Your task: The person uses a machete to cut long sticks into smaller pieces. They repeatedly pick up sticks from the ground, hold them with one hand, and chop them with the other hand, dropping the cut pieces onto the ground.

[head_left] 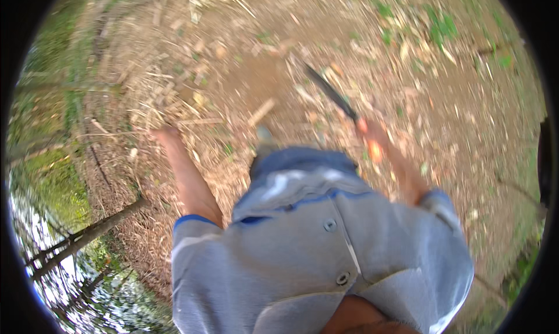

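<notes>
Gripping machete w/ R hand, L hand grip unclear, blurry chip-strewn dirt, trees at L.

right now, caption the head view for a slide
Right hand grips a machete above debris-strewn ground, left hand held apart.

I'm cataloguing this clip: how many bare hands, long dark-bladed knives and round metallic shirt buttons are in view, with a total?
Bare hands, left hand and right hand: 2
Long dark-bladed knife: 1
Round metallic buttons, upper button and lower button: 2
Total: 5
</notes>
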Motion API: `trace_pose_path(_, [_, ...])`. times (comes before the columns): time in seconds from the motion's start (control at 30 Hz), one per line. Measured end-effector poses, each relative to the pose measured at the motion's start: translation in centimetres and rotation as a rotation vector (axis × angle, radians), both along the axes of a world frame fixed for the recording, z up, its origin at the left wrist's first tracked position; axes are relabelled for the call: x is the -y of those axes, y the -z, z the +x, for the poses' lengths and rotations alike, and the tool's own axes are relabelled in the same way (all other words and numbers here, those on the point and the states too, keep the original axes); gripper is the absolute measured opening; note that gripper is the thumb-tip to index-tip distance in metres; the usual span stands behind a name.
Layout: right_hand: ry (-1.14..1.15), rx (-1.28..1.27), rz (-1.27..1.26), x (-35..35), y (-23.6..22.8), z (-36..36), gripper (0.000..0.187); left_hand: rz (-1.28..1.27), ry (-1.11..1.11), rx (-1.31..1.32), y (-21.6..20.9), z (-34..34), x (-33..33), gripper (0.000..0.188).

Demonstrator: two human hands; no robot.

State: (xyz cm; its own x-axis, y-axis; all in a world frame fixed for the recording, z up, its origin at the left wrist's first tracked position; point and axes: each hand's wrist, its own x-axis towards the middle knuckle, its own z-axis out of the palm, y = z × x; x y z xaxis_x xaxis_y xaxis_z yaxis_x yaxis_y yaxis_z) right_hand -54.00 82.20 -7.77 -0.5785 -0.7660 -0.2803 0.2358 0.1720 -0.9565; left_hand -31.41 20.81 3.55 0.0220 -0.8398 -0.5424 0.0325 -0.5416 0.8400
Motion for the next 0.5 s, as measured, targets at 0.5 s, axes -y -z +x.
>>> trace_pose_path(0.5, [0.252, -0.053, 0.420, -0.4, 2.9, 1.1, 0.032, -0.175, -0.134, -0.477, -5.9, -5.0, -2.2, 0.051])
